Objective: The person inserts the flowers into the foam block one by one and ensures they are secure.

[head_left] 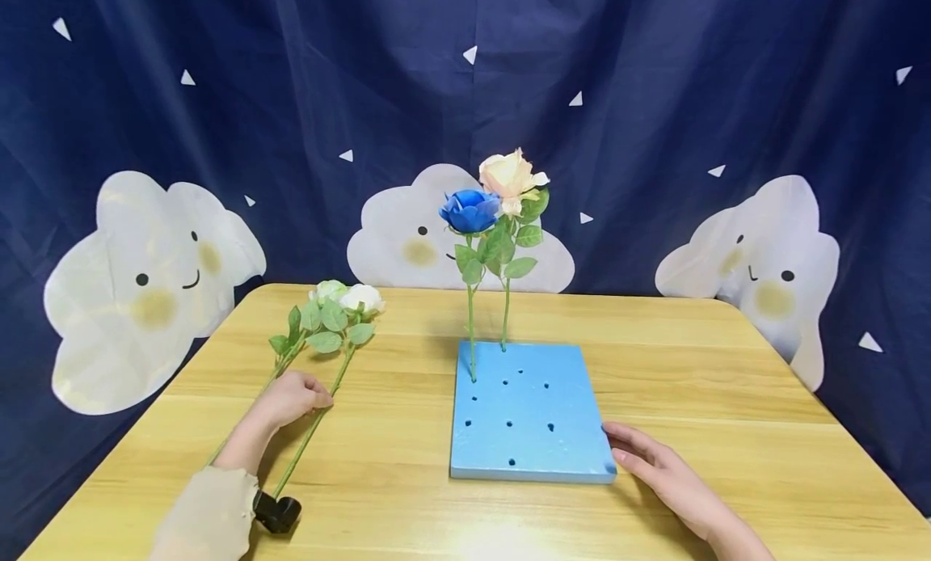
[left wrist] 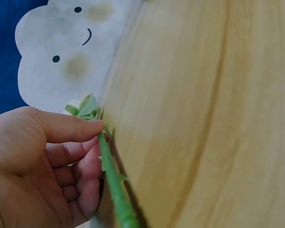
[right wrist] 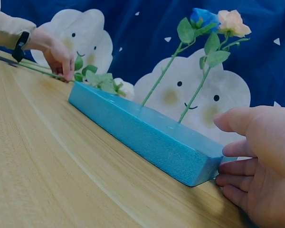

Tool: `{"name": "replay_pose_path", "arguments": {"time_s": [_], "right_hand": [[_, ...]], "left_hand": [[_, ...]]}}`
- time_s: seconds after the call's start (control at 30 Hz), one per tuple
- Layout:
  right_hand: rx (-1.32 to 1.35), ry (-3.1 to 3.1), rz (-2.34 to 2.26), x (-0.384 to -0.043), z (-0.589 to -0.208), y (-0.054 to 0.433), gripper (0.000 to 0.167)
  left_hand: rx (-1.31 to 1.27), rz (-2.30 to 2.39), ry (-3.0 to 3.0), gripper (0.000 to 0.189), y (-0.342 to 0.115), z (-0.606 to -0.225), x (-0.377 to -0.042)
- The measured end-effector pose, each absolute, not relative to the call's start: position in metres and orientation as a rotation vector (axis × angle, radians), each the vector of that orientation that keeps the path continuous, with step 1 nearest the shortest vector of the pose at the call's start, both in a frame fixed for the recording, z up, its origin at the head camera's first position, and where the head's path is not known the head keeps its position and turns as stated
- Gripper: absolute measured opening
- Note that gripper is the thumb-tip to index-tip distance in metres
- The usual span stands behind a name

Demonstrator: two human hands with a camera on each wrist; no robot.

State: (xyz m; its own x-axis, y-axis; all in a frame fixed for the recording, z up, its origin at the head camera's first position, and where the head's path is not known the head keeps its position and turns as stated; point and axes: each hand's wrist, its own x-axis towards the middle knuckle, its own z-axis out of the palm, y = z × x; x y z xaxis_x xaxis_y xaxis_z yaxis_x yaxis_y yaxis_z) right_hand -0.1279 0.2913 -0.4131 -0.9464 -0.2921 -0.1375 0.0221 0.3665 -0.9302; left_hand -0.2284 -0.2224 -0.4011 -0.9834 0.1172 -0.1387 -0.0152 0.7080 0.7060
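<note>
One white flower [head_left: 361,298] is left of the blue block [head_left: 531,407], stem running lengthwise away from the person, bloom beyond the block's far edge. Left hand [head_left: 289,398], the nearer, pinches that stem. Right hand [head_left: 658,468], thumb and fingers apart, is at the block's right side; pressure cannot be told. Left forearm partly hides the pale green flower's [head_left: 330,292] stem; the white flower's stem end is unconfirmed.

Cream left sleeve [head_left: 206,512] with a black wrist device [head_left: 276,513]

Glossy wood-grain table [head_left: 691,363]; rough-sided, foam-like block [head_left: 527,403]; creased cloth backdrop [head_left: 291,76]
</note>
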Motion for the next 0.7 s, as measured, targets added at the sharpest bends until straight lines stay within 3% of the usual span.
{"name": "replay_pose_path", "arguments": {"time_s": [0.7], "right_hand": [[-0.19, 2.332, -1.637, -0.1262, -0.4109, 0.2908, 0.054]], "left_hand": [[0.139, 1.398, 2.388, 0.019, -0.2298, -0.4007, -0.2328]]}}
